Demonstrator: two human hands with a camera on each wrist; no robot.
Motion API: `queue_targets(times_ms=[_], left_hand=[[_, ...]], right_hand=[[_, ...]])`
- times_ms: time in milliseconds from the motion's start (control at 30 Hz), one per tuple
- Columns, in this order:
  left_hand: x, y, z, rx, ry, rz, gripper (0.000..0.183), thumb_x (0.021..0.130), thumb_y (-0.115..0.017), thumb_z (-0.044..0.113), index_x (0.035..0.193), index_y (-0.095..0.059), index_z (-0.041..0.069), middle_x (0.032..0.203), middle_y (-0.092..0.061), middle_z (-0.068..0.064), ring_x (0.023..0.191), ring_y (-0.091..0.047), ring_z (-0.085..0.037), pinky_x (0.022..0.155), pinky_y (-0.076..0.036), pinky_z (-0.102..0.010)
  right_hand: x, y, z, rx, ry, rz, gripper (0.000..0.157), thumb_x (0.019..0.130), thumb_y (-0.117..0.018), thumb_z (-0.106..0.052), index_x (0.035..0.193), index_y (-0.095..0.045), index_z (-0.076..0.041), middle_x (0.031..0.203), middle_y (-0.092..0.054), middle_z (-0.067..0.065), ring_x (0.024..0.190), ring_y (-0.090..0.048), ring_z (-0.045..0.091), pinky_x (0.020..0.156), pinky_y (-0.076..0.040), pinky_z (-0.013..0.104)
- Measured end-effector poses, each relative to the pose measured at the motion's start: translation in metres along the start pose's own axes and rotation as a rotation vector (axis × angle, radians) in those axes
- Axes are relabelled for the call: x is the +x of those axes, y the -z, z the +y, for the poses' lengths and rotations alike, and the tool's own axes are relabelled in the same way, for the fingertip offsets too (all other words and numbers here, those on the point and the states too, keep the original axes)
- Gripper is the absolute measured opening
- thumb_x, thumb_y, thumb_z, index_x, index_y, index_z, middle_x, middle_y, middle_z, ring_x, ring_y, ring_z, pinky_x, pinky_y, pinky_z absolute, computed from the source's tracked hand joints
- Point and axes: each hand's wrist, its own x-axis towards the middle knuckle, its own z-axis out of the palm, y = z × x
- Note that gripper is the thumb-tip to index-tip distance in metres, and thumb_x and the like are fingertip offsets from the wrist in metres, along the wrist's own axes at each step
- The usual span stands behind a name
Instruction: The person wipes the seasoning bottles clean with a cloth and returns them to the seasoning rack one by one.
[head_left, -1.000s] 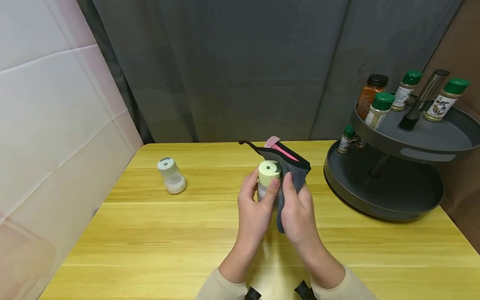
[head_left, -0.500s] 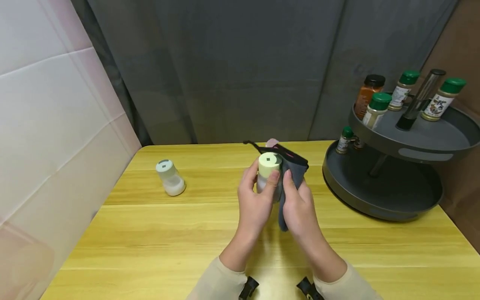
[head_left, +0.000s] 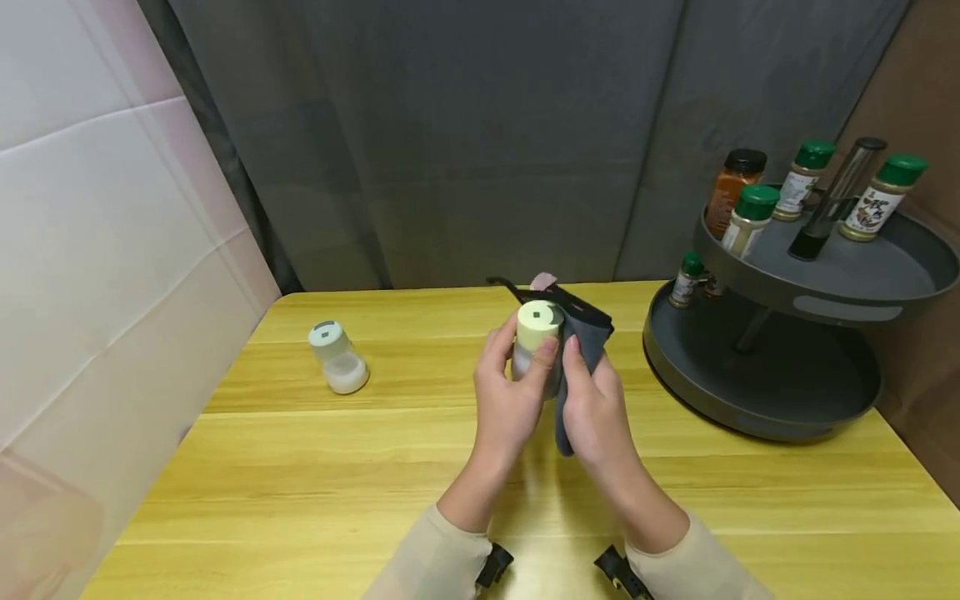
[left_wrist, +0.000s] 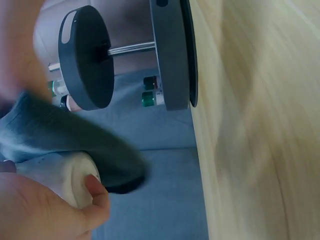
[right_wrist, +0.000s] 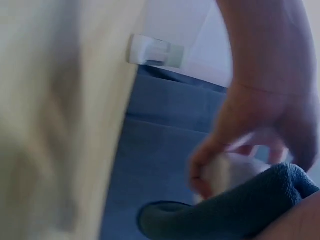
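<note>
My left hand [head_left: 506,408] grips a small clear jar [head_left: 522,364] with a pale green lid [head_left: 534,327], its thumb and fingers around the side. The right hand [head_left: 596,417] pinches a grey cloth [head_left: 588,335] with black edging and lays it against the jar's right side. A black loop and a pink tab stick up from the cloth's far edge. In the left wrist view, fingertips curl at the rim of the lid [left_wrist: 80,175], with the cloth [left_wrist: 65,135] alongside. The right wrist view shows the jar held above the tabletop, partly hidden behind the cloth [right_wrist: 225,215].
A second jar [head_left: 345,371] with a pale lid stands on the wooden table [head_left: 300,492] at left. At right is a dark two-tier rack [head_left: 765,429] bearing several spice bottles, one an orange-brown bottle [head_left: 731,200]. A grey curtain [head_left: 465,150] hangs behind.
Both hands have lifted the jar and cloth slightly. The cloth's opening has folded over, hiding most of its pink inside. The view has shifted a little; the second jar stays put.
</note>
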Motion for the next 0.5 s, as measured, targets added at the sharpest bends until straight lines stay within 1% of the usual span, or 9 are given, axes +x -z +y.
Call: queue_targets(times_ms=[100,167,200,267,333,400,433,500], left_hand=[[-0.001,-0.001,0.000,-0.008,0.005,-0.005,0.045,0.099,-0.077,0.026,0.143,-0.068,0.020,0.127,-0.069,-0.009,0.120,-0.061,-0.022,0.108,-0.046,-0.049],[-0.002,0.000,0.001,-0.026,0.019,-0.002,0.046,0.100,-0.075,0.027,0.144,-0.067,0.021,0.130,-0.068,-0.007,0.123,-0.060,-0.021,0.110,-0.046,-0.050],[-0.002,0.000,0.001,-0.034,0.026,0.003,0.046,0.100,-0.075,0.027,0.145,-0.066,0.021,0.131,-0.068,-0.007,0.123,-0.060,-0.022,0.110,-0.046,-0.051],[-0.001,0.000,0.001,-0.046,0.042,0.008,0.046,0.101,-0.075,0.029,0.146,-0.066,0.024,0.133,-0.067,-0.006,0.124,-0.059,-0.021,0.110,-0.045,-0.050],[-0.001,0.001,0.000,-0.051,0.054,0.016,0.046,0.101,-0.074,0.029,0.146,-0.065,0.026,0.135,-0.067,-0.004,0.124,-0.059,-0.021,0.110,-0.045,-0.050],[0.000,0.002,-0.001,-0.047,0.056,0.012,0.046,0.101,-0.075,0.029,0.146,-0.065,0.027,0.136,-0.067,-0.004,0.124,-0.059,-0.021,0.109,-0.046,-0.050],[0.000,0.002,-0.002,-0.042,0.052,0.010,0.046,0.101,-0.075,0.028,0.146,-0.066,0.026,0.136,-0.067,-0.004,0.124,-0.059,-0.021,0.109,-0.046,-0.049],[-0.001,0.001,-0.002,-0.034,0.042,0.007,0.046,0.101,-0.075,0.027,0.146,-0.066,0.023,0.135,-0.067,-0.006,0.125,-0.060,-0.022,0.109,-0.046,-0.050]], right_hand=[[0.001,-0.003,-0.002,0.010,0.101,0.004,0.054,0.116,-0.038,-0.035,0.162,-0.038,-0.007,0.159,-0.051,0.011,0.144,-0.048,0.023,0.127,-0.033,0.047],[0.000,-0.007,0.002,-0.006,0.117,0.010,0.053,0.116,-0.039,-0.034,0.161,-0.038,-0.007,0.156,-0.053,0.010,0.143,-0.049,0.021,0.126,-0.035,0.044],[-0.001,-0.008,0.005,-0.022,0.105,0.019,0.052,0.116,-0.039,-0.035,0.161,-0.040,-0.007,0.154,-0.055,0.011,0.141,-0.051,0.021,0.124,-0.037,0.043],[-0.001,-0.009,0.010,-0.043,0.048,0.024,0.051,0.116,-0.038,-0.035,0.158,-0.044,-0.006,0.146,-0.060,0.014,0.132,-0.056,0.023,0.117,-0.041,0.041],[0.001,-0.008,0.013,-0.037,-0.031,0.012,0.050,0.117,-0.036,-0.037,0.154,-0.048,-0.006,0.142,-0.062,0.015,0.127,-0.057,0.023,0.114,-0.042,0.040],[0.002,-0.006,0.010,-0.037,-0.077,0.002,0.050,0.117,-0.035,-0.039,0.152,-0.051,-0.006,0.139,-0.063,0.016,0.122,-0.057,0.024,0.111,-0.042,0.041],[0.003,-0.005,0.008,-0.033,-0.075,-0.004,0.050,0.117,-0.035,-0.039,0.152,-0.051,-0.006,0.140,-0.063,0.016,0.123,-0.057,0.025,0.111,-0.041,0.041],[0.003,-0.003,0.000,-0.022,-0.030,-0.008,0.051,0.116,-0.036,-0.038,0.155,-0.048,-0.007,0.147,-0.060,0.014,0.130,-0.054,0.024,0.115,-0.040,0.039]])
